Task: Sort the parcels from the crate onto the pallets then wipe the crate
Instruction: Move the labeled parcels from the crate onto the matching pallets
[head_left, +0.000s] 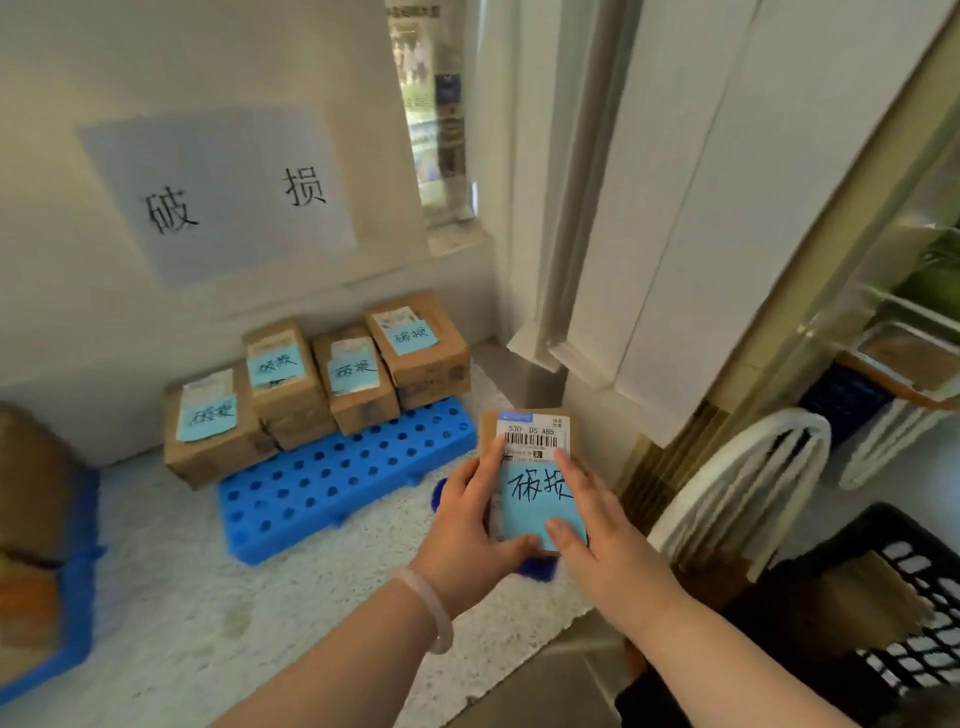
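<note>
A small cardboard parcel (530, 457) with a white barcode label and a blue handwritten note is held in front of me, above the floor. My left hand (467, 525) grips its left edge, thumb under its lower edge. My right hand (597, 540) holds its right side, fingers across the blue note. Behind it lies a blue perforated pallet (332, 478) carrying several cardboard parcels (317, 384) with blue notes, lined up against the wall. The black mesh crate (904, 613) stands at the lower right with cardboard showing inside.
A paper sign (218, 192) with two handwritten characters hangs on the wall above the pallet. A second blue pallet (78, 613) with brown parcels sits at the far left. A white wire rack (748, 483) stands right of the parcel, beside a white door frame (587, 260).
</note>
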